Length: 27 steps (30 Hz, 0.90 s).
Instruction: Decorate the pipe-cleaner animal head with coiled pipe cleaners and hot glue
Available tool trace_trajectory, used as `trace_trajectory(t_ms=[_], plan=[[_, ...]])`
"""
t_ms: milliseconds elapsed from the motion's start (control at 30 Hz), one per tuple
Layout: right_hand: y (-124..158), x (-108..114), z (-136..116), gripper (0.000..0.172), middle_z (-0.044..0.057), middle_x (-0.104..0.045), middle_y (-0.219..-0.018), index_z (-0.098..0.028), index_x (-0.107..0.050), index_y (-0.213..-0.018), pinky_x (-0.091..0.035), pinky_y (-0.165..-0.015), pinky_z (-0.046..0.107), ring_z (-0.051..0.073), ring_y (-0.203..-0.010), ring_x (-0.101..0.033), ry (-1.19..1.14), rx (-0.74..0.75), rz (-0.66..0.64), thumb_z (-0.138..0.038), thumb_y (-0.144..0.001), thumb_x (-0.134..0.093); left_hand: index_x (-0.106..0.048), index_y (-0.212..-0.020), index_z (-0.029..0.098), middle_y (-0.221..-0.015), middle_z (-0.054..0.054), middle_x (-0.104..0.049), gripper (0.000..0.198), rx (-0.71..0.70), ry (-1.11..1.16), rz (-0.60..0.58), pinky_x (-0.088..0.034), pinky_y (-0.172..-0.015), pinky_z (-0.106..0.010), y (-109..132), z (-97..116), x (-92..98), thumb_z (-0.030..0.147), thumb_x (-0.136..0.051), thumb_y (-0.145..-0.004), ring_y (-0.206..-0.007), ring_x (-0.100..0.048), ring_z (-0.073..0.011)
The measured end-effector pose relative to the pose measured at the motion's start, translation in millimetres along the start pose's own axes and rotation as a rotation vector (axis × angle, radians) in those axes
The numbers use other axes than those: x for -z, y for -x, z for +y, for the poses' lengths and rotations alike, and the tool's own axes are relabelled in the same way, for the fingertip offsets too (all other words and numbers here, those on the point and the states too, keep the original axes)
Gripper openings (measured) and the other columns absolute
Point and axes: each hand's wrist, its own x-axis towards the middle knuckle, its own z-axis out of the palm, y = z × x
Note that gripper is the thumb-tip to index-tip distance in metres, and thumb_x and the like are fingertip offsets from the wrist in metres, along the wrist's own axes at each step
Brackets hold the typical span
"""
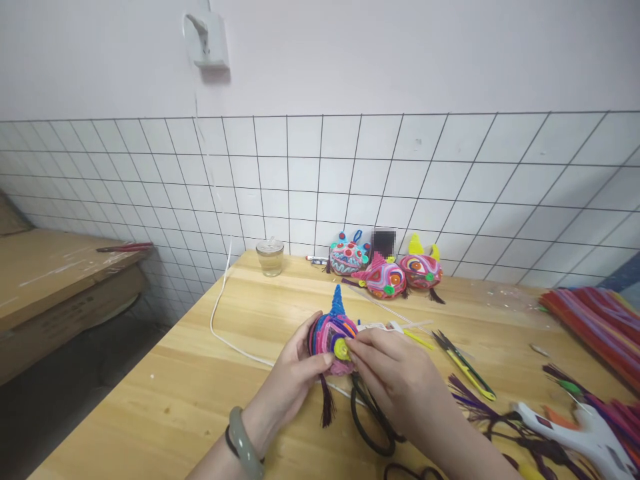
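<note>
My left hand (pixel 295 363) grips a round, striped ornament (pixel 324 333) made of coiled pipe cleaners, with a pointed blue horn on top and a dark tassel hanging below. The thumb presses along its near side. The fingers of my right hand (pixel 400 373) pinch a small yellow coil (pixel 341 349), which lies against the front of the ornament over a purple ring. My right fingertips partly hide the coil's edge and the ornament's right side. Beneath the right hand runs a dark cable (pixel 367 427).
Three similar ornaments, one blue (pixel 349 258), one pink (pixel 385 277) and one yellow-horned (pixel 421 270), stand near the tiled wall. A glass (pixel 270 259) is at back left. Scissors (pixel 463 367), a white glue gun (pixel 575 430) and pipe-cleaner bundles (pixel 595 333) lie right.
</note>
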Motion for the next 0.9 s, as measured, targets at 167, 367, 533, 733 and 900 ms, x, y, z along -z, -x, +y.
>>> trace_trajectory(t_ms=[167, 367, 533, 733, 900], plan=[[1, -2, 0, 0.021, 0.009, -0.068, -0.086, -0.016, -0.067, -0.097, -0.049, -0.068, 0.031, 0.019, -0.079, -0.062, -0.048, -0.037, 0.015, -0.011, -0.091, -0.048, -0.057, -0.12, 0.02, -0.112, -0.01, -0.066, 0.061, 0.009, 0.01, -0.027, -0.046, -0.084, -0.035, 1, 1, -1.5, 0.013, -0.077, -0.064, -0.095, -0.061, -0.0224], [1, -5, -5, 0.02, 0.007, -0.064, -0.085, -0.018, -0.067, -0.095, -0.049, -0.066, 0.031, 0.018, -0.075, -0.059, -0.169, -0.13, -0.052, -0.011, -0.09, -0.049, -0.056, -0.117, 0.021, -0.109, -0.01, -0.066, 0.057, -0.024, -0.057, 0.01, -0.049, -0.079, -0.035, 1, 0, -2.0, 0.019, -0.078, -0.065, -0.092, -0.061, -0.0222], [1, -6, -2, 0.022, 0.006, -0.065, -0.085, -0.02, -0.068, -0.098, -0.051, -0.068, 0.029, 0.017, -0.076, -0.062, -0.393, -0.213, -0.015, -0.01, -0.088, -0.051, -0.055, -0.117, 0.021, -0.107, -0.01, -0.067, 0.059, -0.025, -0.09, 0.024, -0.05, -0.079, -0.036, 0, -1, -1.5, 0.02, -0.079, -0.064, -0.094, -0.062, -0.0242], [-1, -8, 3, 0.012, 0.004, -0.069, -0.074, -0.019, -0.068, -0.079, -0.054, -0.065, 0.029, 0.018, -0.07, -0.066, -0.549, -0.494, 0.005, -0.02, -0.084, -0.057, -0.053, -0.119, 0.021, -0.116, -0.012, -0.066, 0.065, -0.083, -0.185, 0.015, -0.045, -0.091, -0.038, -1, -4, 1.8, 0.019, -0.081, -0.061, -0.109, -0.058, -0.0275], [-2, -10, 2, 0.009, 0.003, -0.068, -0.065, -0.018, -0.065, -0.075, -0.055, -0.058, 0.03, 0.018, -0.059, -0.066, -0.735, -0.686, -0.039, -0.025, -0.078, -0.059, -0.052, -0.122, 0.022, -0.116, -0.011, -0.066, 0.068, -0.082, -0.254, 0.001, -0.046, -0.091, -0.037, 0, -5, 3.3, 0.02, -0.081, -0.061, -0.108, -0.059, -0.0277]])
